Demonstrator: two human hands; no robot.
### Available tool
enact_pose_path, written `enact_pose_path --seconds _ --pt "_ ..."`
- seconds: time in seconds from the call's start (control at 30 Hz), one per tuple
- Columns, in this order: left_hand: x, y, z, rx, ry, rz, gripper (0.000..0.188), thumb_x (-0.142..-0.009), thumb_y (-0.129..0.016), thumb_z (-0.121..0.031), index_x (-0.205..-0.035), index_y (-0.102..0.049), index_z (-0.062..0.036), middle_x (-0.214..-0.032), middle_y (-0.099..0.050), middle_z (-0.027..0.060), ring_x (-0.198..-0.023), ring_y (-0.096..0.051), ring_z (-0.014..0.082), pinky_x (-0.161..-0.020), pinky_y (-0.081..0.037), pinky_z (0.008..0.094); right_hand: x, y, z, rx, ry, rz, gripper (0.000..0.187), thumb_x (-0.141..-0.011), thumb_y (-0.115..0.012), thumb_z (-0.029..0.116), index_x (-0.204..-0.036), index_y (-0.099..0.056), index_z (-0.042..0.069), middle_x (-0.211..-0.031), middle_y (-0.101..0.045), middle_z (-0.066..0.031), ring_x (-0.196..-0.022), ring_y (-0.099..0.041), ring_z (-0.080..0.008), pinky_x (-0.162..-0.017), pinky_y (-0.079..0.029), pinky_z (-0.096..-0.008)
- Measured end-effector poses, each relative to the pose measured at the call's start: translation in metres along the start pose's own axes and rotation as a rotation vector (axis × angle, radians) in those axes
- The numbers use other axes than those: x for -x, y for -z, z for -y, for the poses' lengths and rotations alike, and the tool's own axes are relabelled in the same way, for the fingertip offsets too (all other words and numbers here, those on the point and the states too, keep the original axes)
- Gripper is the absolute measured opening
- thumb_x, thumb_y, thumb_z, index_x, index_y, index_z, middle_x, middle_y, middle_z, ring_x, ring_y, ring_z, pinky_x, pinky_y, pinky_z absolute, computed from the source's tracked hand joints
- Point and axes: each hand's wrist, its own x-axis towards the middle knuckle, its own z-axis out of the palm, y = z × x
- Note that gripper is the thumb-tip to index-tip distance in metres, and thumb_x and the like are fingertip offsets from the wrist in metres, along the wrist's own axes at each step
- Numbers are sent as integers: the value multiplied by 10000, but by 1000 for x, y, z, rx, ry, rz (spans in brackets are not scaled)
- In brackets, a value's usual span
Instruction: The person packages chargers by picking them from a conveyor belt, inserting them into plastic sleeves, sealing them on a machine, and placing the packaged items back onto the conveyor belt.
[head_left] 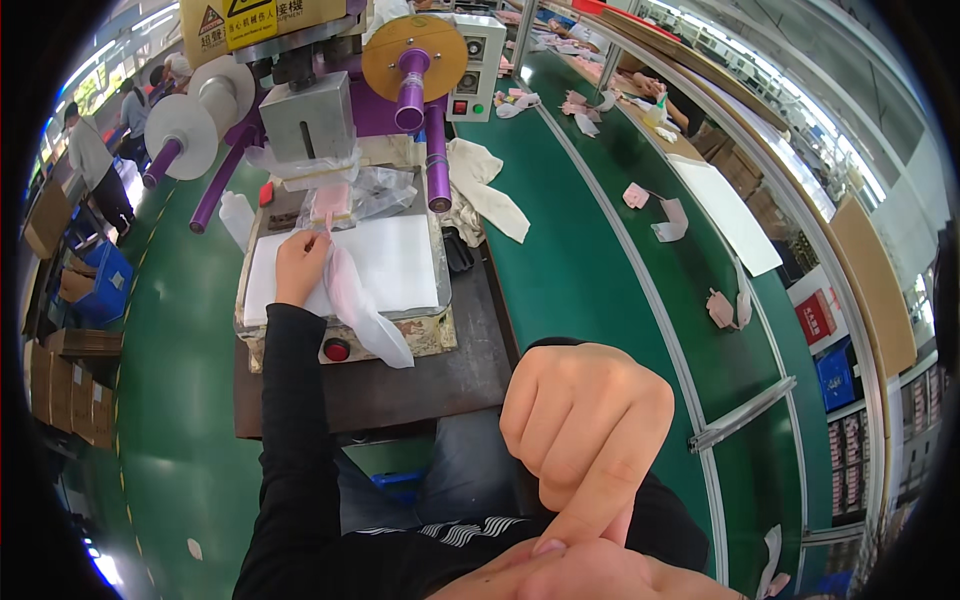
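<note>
A pink piece in a clear plastic bag (352,300) lies on the white pad (400,262) of the press machine (330,110), pinched at its top by the left hand (300,265), while the right hand (585,425) is curled into a fist near the camera, gripping nothing, beside the green conveyor belt (590,260).
</note>
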Motion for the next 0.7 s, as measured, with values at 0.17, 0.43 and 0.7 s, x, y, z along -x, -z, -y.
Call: enact_pose_path --seconds 0.17,0.43,0.7 --pt "7 10 3 65 89 9 270 -950 -664 -212 -988 -718 50 -757 -705 107 -677 -640 171 -659 -501 324 1 -1 -4 -5 11 -31 444 -971 -735 340 -1024 -737 -101 -624 -600 -35 -419 -492 -114 -390 -260 -271" --pt "7 3 0 45 48 -5 257 -942 -673 -199 -989 -711 51 -767 -708 115 -689 -650 175 -673 -510 321 -7 3 12 42 -31 -16 221 -964 -724 101 -907 -719 -112 -620 -610 -92 -427 -491 -125 -421 -333 -242" --pt "5 2 2 61 52 -18 256 -946 -674 -202 -997 -715 46 -765 -706 99 -694 -643 167 -676 -504 315 -3 -2 15 8 -40 -8 106 -881 -633 -59 -843 -696 -135 -626 -606 -150 -419 -490 -168 -425 -371 -272"
